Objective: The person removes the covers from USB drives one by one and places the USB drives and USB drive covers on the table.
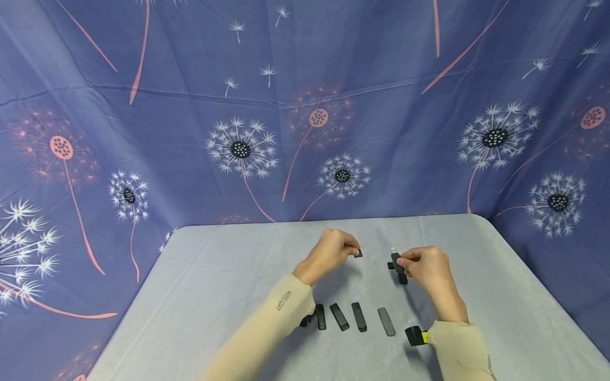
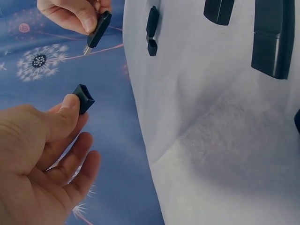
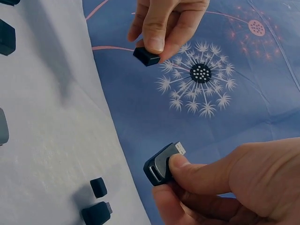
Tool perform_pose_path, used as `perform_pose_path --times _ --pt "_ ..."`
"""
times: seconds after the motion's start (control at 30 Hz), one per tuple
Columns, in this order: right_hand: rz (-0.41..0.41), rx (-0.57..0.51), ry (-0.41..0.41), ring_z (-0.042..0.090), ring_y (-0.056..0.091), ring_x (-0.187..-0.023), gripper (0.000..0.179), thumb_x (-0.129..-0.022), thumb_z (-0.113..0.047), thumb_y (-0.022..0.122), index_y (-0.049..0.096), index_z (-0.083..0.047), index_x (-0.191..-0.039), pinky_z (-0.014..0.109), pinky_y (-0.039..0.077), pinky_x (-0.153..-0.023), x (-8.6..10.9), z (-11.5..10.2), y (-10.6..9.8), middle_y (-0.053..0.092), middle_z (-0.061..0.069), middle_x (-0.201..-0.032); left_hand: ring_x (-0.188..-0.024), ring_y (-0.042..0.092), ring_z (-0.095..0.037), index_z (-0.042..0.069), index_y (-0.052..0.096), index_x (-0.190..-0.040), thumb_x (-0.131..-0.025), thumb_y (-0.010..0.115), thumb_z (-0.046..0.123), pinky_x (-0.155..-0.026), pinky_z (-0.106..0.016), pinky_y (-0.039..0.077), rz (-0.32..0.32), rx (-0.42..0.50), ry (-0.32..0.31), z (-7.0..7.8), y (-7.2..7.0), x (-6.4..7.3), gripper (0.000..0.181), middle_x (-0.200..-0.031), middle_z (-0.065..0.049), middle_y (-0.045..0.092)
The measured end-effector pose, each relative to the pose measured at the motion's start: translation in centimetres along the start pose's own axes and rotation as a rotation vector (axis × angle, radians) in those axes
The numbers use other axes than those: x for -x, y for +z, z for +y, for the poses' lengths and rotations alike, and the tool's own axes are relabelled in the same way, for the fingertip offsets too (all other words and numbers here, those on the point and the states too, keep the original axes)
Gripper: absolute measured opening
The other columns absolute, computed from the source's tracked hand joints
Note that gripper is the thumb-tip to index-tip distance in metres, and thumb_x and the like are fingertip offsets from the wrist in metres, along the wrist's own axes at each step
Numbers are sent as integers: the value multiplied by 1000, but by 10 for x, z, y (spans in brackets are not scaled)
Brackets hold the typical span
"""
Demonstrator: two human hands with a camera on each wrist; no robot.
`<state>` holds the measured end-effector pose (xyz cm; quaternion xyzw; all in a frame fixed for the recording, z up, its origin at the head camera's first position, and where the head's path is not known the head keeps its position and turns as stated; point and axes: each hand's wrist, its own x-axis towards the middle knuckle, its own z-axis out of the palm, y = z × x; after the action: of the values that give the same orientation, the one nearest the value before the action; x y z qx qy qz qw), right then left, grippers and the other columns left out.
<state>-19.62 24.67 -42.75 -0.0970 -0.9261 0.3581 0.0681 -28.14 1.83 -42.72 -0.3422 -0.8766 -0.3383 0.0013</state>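
My left hand (image 1: 330, 250) pinches a small black USB stick cap (image 2: 83, 99) between thumb and forefinger, its hollow end showing in the left wrist view. In my right hand (image 1: 430, 269) a black USB flash drive (image 3: 161, 164) is pinched, with its metal plug bare. The hands are apart, both above the far part of the table. Under the right hand, another flash drive (image 3: 97, 213) lies on the table with its plug bare, and a loose black cap (image 3: 98, 187) lies beside it.
Nearer on the white table (image 1: 190, 296) lie several capped sticks in a row, among them a black stick (image 1: 359, 316) and a grey stick (image 1: 386, 321). A dark device (image 1: 416, 336) sits at the right wrist. A blue dandelion-print cloth (image 1: 305, 63) hangs behind the table.
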Motion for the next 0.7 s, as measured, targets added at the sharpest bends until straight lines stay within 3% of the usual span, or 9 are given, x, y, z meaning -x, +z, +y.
perform_pose_path --times 0.3,0.7 --pt "-31 19 38 13 65 -63 17 -95 -17 75 81 -1 -95 35 50 -64 -3 2 4 74 6 -68 -79 71 -2 10 82 -99 -95 74 15 -69 -10 52 -24 8 7 1 11 -7 9 -91 2 79" --pt "-27 18 44 11 64 -58 16 -91 -13 78 80 2 -88 29 46 -55 -4 2 14 72 5 -62 -81 70 2 15 83 -95 -94 76 18 -73 -9 52 -51 -85 0 4 21 -15 8 -91 6 80"
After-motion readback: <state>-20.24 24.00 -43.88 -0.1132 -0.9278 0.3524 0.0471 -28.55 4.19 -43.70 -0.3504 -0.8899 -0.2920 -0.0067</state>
